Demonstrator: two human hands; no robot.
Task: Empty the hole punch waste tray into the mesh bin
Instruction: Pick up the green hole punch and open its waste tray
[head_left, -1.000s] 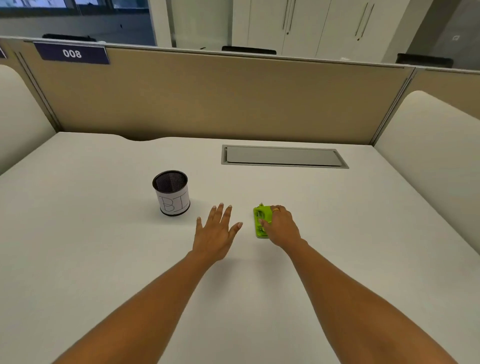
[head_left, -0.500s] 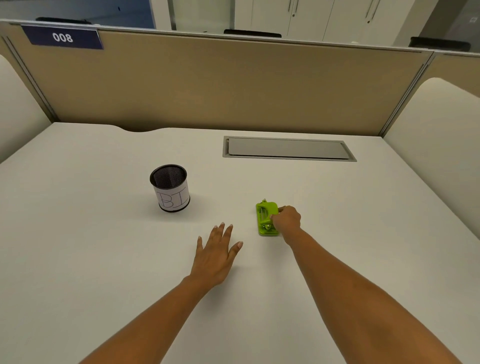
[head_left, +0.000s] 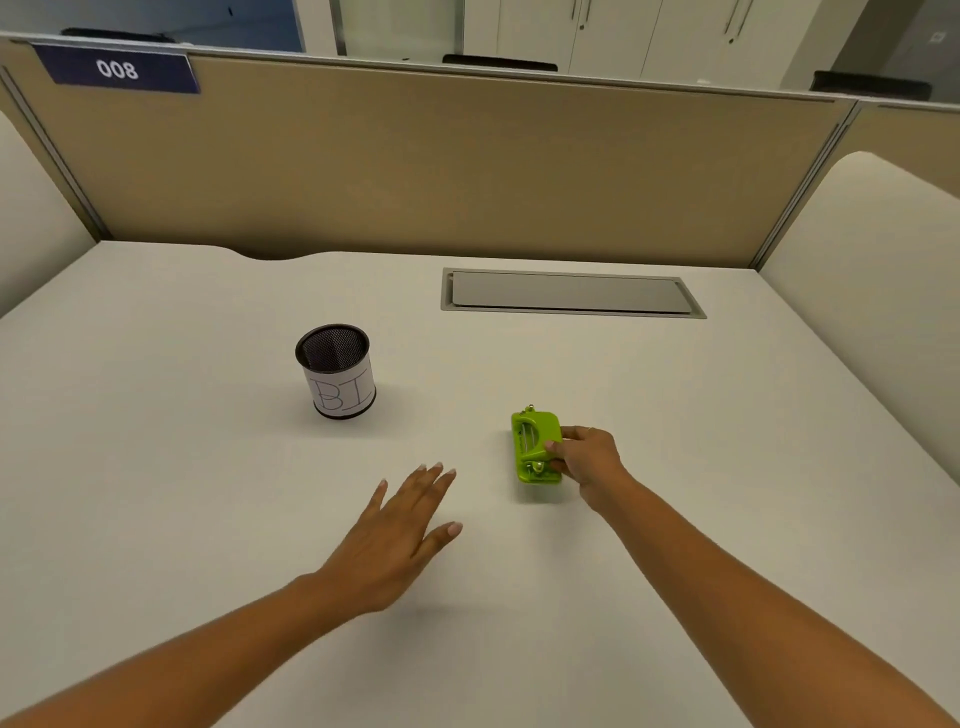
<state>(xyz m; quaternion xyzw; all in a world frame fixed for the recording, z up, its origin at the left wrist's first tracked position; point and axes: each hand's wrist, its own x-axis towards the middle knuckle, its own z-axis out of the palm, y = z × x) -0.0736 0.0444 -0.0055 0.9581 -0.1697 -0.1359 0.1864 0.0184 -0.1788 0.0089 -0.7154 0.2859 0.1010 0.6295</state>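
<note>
A small lime-green hole punch (head_left: 532, 444) lies flat on the white desk (head_left: 675, 415), right of centre. My right hand (head_left: 589, 457) grips its right side, fingers closed around the edge. The black mesh bin (head_left: 336, 370), an upright cup with a white paper label, stands to the left of the punch, an arm's width away. My left hand (head_left: 400, 535) hovers flat over the desk between bin and punch, nearer to me, fingers spread and holding nothing. The waste tray itself is not visible.
A grey cable flap (head_left: 571, 293) is set into the desk behind the punch. A tan partition (head_left: 441, 166) with a "008" sign closes the far edge. Padded side panels (head_left: 872, 260) flank the desk on both sides.
My left hand has drawn back toward me and away from the punch. My right hand has shifted to the punch's right side, uncovering most of its top. The punch stays on the desk.
</note>
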